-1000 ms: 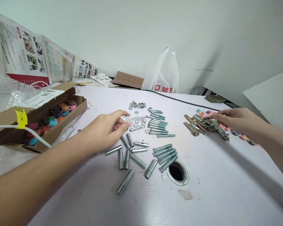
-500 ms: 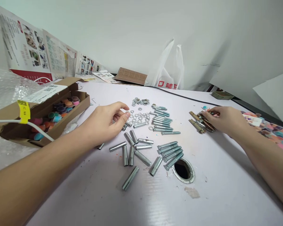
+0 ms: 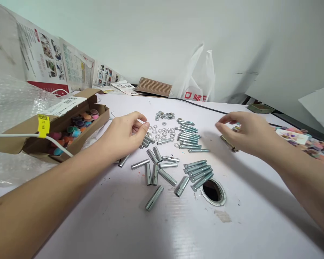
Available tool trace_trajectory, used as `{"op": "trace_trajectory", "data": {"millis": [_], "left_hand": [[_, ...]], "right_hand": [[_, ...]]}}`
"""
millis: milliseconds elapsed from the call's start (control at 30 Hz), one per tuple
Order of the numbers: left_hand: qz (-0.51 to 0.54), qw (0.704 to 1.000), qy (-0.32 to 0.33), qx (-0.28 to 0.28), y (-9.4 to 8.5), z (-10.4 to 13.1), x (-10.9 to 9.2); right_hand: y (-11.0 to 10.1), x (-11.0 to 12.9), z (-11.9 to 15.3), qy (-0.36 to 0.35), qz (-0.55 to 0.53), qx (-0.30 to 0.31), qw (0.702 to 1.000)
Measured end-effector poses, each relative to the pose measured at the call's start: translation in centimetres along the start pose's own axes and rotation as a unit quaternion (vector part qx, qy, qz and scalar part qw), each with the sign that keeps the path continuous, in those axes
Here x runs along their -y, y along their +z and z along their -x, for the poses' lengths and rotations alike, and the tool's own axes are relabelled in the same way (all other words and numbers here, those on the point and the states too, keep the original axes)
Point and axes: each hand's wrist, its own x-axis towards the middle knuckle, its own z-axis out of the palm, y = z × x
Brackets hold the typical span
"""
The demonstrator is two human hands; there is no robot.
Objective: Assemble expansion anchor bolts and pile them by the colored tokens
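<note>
My left hand [image 3: 128,135] is held low at the left of the hardware, fingers loosely curled, with a gap between thumb and forefinger and nothing visible in it. Just under and beside it lie several silver metal sleeves [image 3: 150,139]; more slotted sleeves [image 3: 167,177] are strewn nearer to me. My right hand [image 3: 243,131] hovers at the right, thumb and forefinger apart. It partly hides some brass-coloured metal pieces [image 3: 228,143]. Between the hands are flat washers [image 3: 163,133], a cluster of nuts [image 3: 164,115], a column of thin bolts [image 3: 189,136] and a group of thicker bolts [image 3: 198,172].
A cardboard box [image 3: 102,117] of colourful caps stands at the left beside bubble wrap [image 3: 5,104]. A round hole [image 3: 224,196] with a metal rim opens in the table. At the back are a white plastic bag [image 3: 194,82], corrugated cardboard [image 3: 153,87] and a black cable [image 3: 202,107].
My right hand has lifted off the brass-coloured pieces, and its thumb and forefinger have spread. My left hand keeps nearly the same place. The whole view has shifted slightly.
</note>
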Motion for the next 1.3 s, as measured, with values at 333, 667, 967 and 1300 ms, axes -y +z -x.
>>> {"op": "trace_trajectory", "data": {"millis": [333,667,967,1300], "left_hand": [[-0.066,0.997,0.028,-0.019,-0.2,0.4,-0.4],[-0.063,0.996,0.068,-0.008,0.2,0.7,-0.5],[-0.038,0.993,0.098,-0.058,0.1,0.9,-0.6],[-0.031,0.992,0.113,-0.047,0.1,1.3,-1.0]], "right_hand": [[2.7,8.4,-1.5,-0.305,-0.038,0.127,0.943],[3.7,3.0,-2.6,-0.164,-0.037,0.271,0.948],[3.4,3.4,-2.3,-0.177,-0.051,0.291,0.939],[3.6,4.0,-1.8,-0.167,0.013,0.214,0.962]]}}
